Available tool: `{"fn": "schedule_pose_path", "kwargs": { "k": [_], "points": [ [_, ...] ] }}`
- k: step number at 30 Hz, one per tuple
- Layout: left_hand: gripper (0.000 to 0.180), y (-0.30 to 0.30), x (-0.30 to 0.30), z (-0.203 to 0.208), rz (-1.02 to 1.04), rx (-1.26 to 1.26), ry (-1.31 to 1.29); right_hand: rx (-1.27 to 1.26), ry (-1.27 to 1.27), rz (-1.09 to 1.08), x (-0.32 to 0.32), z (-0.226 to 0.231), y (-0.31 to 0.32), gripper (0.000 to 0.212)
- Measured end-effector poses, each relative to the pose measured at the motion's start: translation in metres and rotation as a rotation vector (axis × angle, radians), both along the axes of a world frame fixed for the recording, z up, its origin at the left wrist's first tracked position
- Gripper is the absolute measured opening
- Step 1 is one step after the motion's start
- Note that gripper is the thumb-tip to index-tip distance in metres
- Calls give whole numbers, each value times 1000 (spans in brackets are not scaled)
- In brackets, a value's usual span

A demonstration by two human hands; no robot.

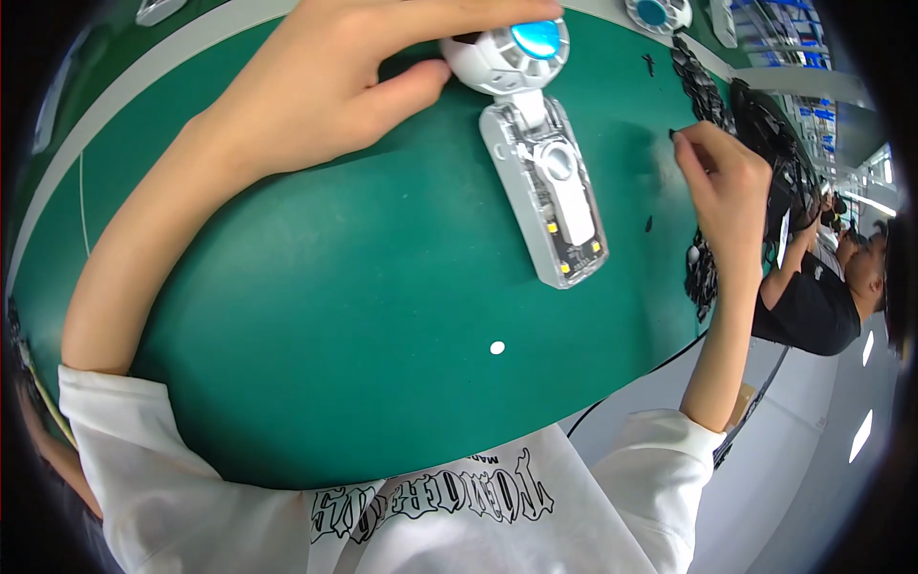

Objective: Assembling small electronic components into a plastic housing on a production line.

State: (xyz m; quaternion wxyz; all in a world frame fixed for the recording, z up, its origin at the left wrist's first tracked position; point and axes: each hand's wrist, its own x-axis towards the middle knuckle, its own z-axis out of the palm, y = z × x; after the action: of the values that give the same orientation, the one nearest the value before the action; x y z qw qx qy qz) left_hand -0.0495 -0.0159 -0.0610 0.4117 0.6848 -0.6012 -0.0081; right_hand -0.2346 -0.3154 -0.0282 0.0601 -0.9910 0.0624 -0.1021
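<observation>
My left hand grips the round white head of a handheld device, its thumb and a finger on either side. The head has slots around a shiny blue centre. A short neck joins it to a clear-and-white handle, which shows a round button, a white block and small yellow parts inside. The handle slants across the green table toward me. To the right, my right hand is closed in a pinch on a small black piece, only its tip showing. It is beside a row of loose black parts.
The green table has a pale rim. On it lie a white disc and a stray black bit. Another white round-headed device is at the far right. Beyond the black parts, a person in black sits at the right.
</observation>
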Motion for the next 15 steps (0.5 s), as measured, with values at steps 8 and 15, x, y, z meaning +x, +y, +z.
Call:
{"fn": "schedule_pose_path", "kwargs": {
  "k": [8,15],
  "points": [
    [63,-13,33,-31,-111,-441,-466,413,-256,334,39,12,93,7],
    [59,0,16,-15,-36,-216,17,218,-258,246,54,2,126,10]
  ]
}}
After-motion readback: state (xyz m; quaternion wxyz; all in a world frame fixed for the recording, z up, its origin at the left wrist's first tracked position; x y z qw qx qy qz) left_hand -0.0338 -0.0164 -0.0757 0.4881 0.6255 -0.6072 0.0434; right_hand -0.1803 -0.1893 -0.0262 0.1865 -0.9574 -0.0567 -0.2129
